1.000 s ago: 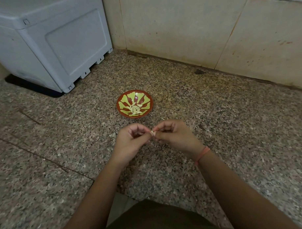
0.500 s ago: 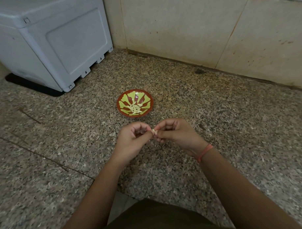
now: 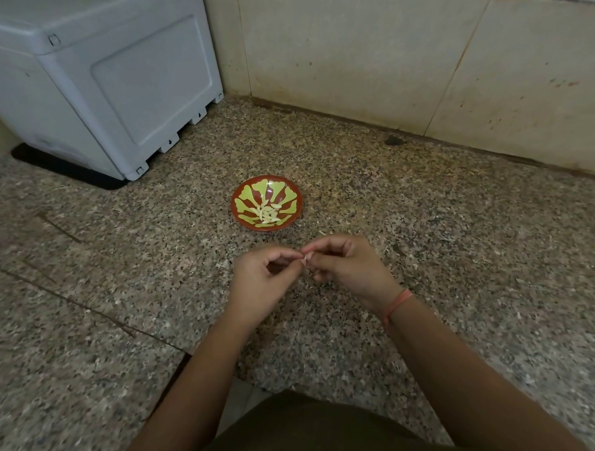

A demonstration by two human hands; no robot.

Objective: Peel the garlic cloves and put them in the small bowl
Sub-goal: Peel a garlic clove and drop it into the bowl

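Note:
A small red bowl [image 3: 290, 195] with a green leaf pattern sits on the speckled granite floor, and several pale peeled garlic cloves [image 3: 267, 213] lie in its middle. Just in front of the bowl, my left hand [image 3: 262, 282] and my right hand [image 3: 350, 269] meet fingertip to fingertip. Both pinch one small pale garlic clove [image 3: 305, 257], mostly hidden by the fingers. An orange thread band circles my right wrist.
A large grey plastic appliance [image 3: 99, 80] stands at the back left on a black mat. Beige wall tiles [image 3: 384, 53] rise behind the bowl. Small bits of garlic skin [image 3: 414, 266] lie on the floor right of my hands. A floor joint runs diagonally at left.
Both hands stay pinched on the clove in the same place, with only slight finger shifts. The view has tilted slightly, so the bowl sits a little higher in frame.

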